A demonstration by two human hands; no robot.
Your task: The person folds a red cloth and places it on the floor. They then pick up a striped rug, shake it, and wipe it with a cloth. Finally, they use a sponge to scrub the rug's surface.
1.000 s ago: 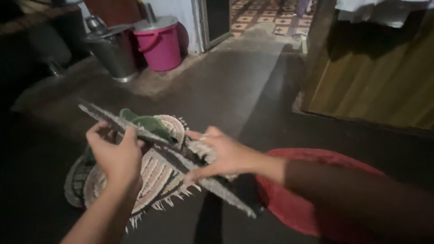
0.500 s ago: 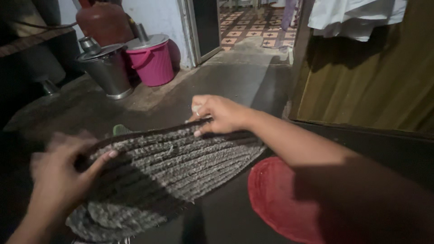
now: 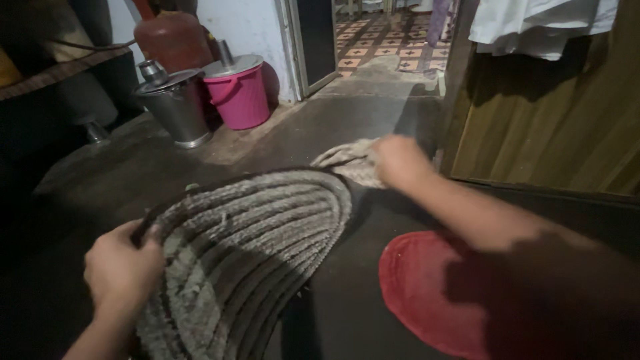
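1. My left hand (image 3: 123,270) sits in the lower left of the frame, forearm rising from the bottom edge, knuckles toward the camera.
2. Its grip is closed: the fingers curl over the near edge of the grey striped mat (image 3: 253,243) and pinch it, with the thumb on the mat's upper side.
3. The grey striped mat is half-oval, with dark and pale ridges running along its curve. It spreads from my left hand across the middle of the frame, its rounded far edge low over the dark floor (image 3: 320,133).
4. My right arm reaches from the lower right up toward the centre of the frame, elbow bent, the forearm passing over the red mat (image 3: 420,293).
5. My right hand (image 3: 400,160) is blurred, just above centre, resting on a pale fringed mat (image 3: 343,160) that lies beyond the grey one. I cannot tell how far that grip is closed or whether it has hold of the pale mat.
6. The red mat lies flat on the floor in the lower right, just beside the grey mat.
7. In the upper left stand a steel bucket (image 3: 177,107) and a pink lidded bucket (image 3: 241,93), side by side near the wall.
8. A wooden panel (image 3: 553,120) fills the upper right.
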